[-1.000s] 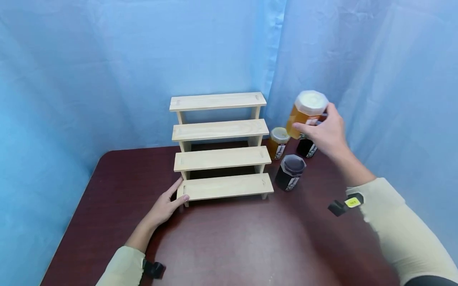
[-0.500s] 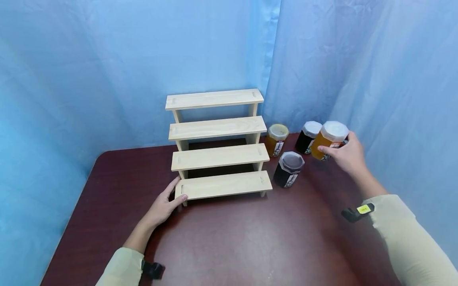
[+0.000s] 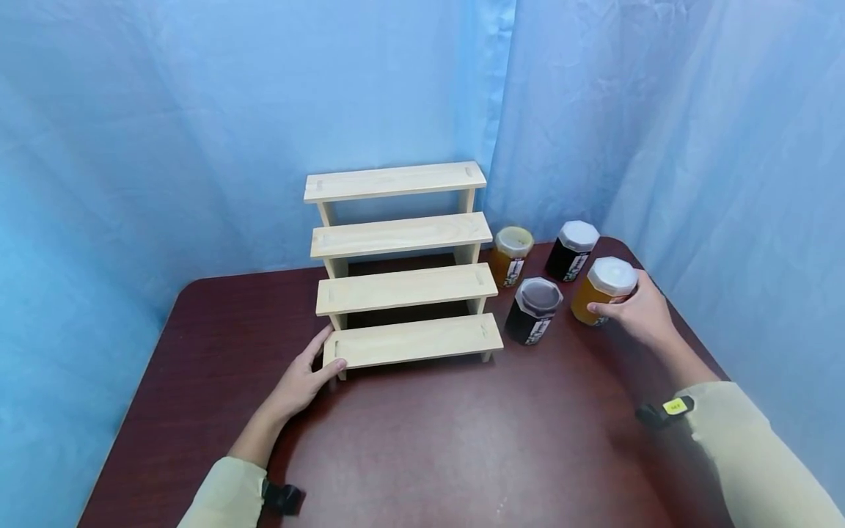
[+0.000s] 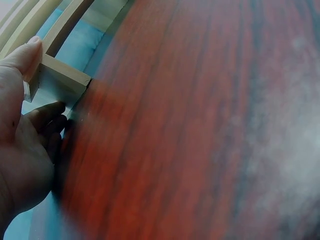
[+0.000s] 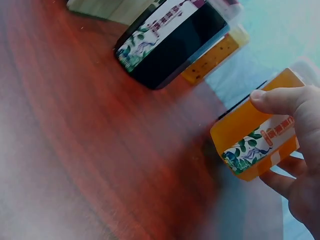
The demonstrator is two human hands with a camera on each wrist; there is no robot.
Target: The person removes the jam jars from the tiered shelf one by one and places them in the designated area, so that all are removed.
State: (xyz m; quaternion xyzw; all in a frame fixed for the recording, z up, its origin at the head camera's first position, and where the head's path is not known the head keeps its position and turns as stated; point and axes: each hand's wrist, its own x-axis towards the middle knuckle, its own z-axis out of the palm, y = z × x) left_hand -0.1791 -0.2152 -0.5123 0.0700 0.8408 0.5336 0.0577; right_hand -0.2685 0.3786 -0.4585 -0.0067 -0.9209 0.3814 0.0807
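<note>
My right hand [image 3: 643,312] grips an amber jar [image 3: 590,302] with a white lid, thumb on the near side and fingers behind. The jar is upright at the table's right side; I cannot tell whether its base touches. In the right wrist view, the thumb lies across the amber jar [image 5: 255,135] above its floral label. My left hand [image 3: 300,381] holds the left end of the lowest step of a pale wooden tiered shelf [image 3: 412,341]. Its thumb rests on the step's end, and the other fingers lie beside the end in the left wrist view, partly hidden.
A dark jar [image 3: 531,315] stands right of the shelf's lower steps. Behind it are another amber jar [image 3: 510,258] and a white-lidded dark jar [image 3: 571,253]. Blue curtains [image 3: 396,88] hang behind and beside the dark red table [image 3: 422,447].
My right hand has carried the amber jar down and to the right, from above the other jars to beside them. The left hand keeps its place on the shelf. The view shifts slightly.
</note>
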